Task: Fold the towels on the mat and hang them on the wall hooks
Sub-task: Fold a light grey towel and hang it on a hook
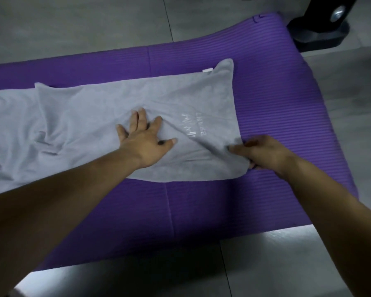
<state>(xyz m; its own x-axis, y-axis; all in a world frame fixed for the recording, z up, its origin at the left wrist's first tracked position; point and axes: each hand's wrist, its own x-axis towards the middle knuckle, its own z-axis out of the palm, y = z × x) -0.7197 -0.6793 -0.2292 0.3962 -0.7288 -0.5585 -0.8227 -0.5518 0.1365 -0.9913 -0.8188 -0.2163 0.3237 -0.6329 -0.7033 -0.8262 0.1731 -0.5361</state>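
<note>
The gray towel (94,116) lies on the purple mat (201,211) under both hands. The left hand (145,140) is spread flat, pressing it so it cannot slide. The right hand (263,151) pinches the edge, likely to pull wrinkles out.

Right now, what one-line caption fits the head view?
Left hand presses flat on the grey towel on the purple mat while the right hand grips its near right corner.
</note>
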